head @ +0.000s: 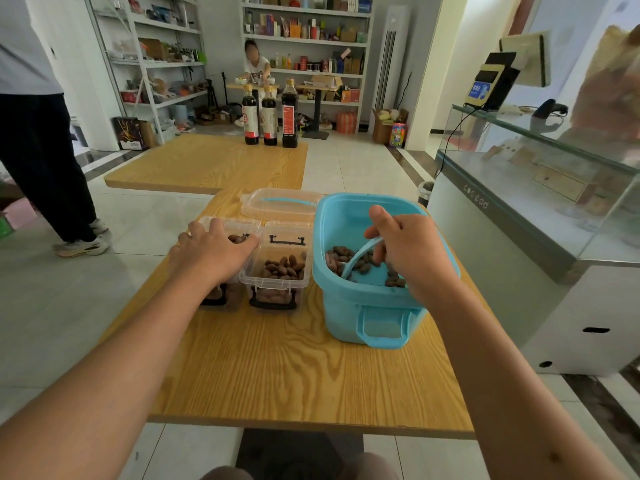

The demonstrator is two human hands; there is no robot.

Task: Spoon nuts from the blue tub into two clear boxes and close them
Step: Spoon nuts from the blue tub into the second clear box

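Note:
A blue tub (367, 310) stands open on the wooden table (294, 368), with brown nuts (363, 263) on its bottom. My right hand (405, 247) is inside the tub and grips a blue spoon (360, 258) whose bowl lies among the nuts. Two clear boxes sit left of the tub, both with lids up. The right box (277, 271) holds nuts. My left hand (214, 251) rests over the left box (225, 296), fingers spread on its rim, and hides most of it.
The tub's clear lid with a blue strip (280, 202) lies behind the boxes. A glass counter (519, 209) stands close on the right. A second table (207, 164) with three dark bottles (270, 116) is farther ahead. A person's legs (45, 168) stand at left; another person sits by the shelves.

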